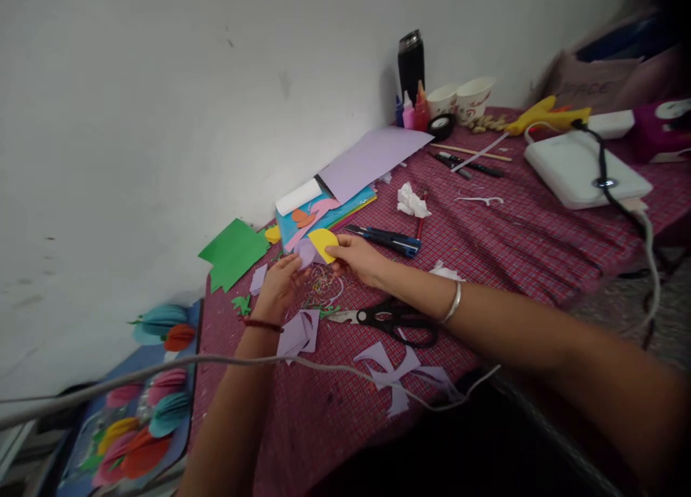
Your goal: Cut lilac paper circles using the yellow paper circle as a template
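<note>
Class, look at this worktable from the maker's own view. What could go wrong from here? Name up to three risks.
1. The scissors lie by the right forearm, blades pointing towards the left wrist; a hand lowered carelessly might get nicked.
2. The pale cable crosses in front of the left forearm, so it could snag.
3. The right hand pinches a yellow piece and the left hand a purple piece; gripped too hard, either might crease.

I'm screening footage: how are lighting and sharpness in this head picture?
Head view: soft glow on the white painted wall; faint shadow left of the black cylindrical flask; dark upper-right corner; mild blur overall, though the yellow paper piece reads clearly.
</note>
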